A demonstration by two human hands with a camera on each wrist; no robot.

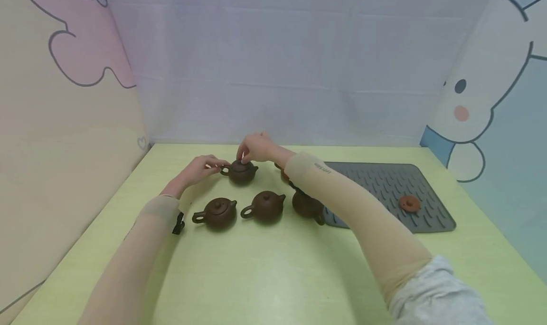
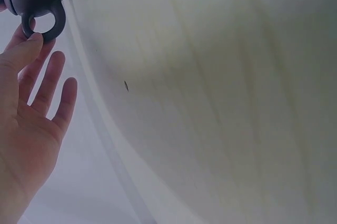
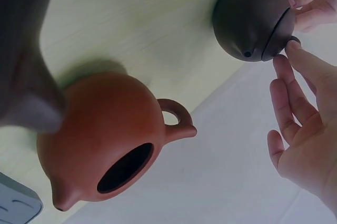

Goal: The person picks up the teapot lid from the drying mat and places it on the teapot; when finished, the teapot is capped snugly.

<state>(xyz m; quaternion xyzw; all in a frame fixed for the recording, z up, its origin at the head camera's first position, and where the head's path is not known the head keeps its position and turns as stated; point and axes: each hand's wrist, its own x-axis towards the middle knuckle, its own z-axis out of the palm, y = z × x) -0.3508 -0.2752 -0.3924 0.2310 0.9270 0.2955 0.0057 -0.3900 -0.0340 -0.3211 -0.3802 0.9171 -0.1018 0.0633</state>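
At the back of the table stands a dark brown teapot point(image 1: 241, 174) with its lid on. My left hand point(image 1: 200, 169) pinches its loop handle point(image 2: 51, 28) between thumb and index finger, the other fingers spread. From above, my right hand point(image 1: 258, 147) pinches the lid's knob point(image 3: 293, 40) with thumb and fingertips. An uncovered reddish clay teapot point(image 3: 105, 134), its round mouth showing, stands to the right, mostly hidden behind my right forearm in the head view.
Two lidded dark teapots, one at the left point(image 1: 218, 215) and one in the middle point(image 1: 267, 207), stand nearer me. Another dark teapot point(image 1: 306, 206) is partly covered by my right arm. A reddish lid point(image 1: 409, 203) lies on the grey ridged mat point(image 1: 376, 177) at right.
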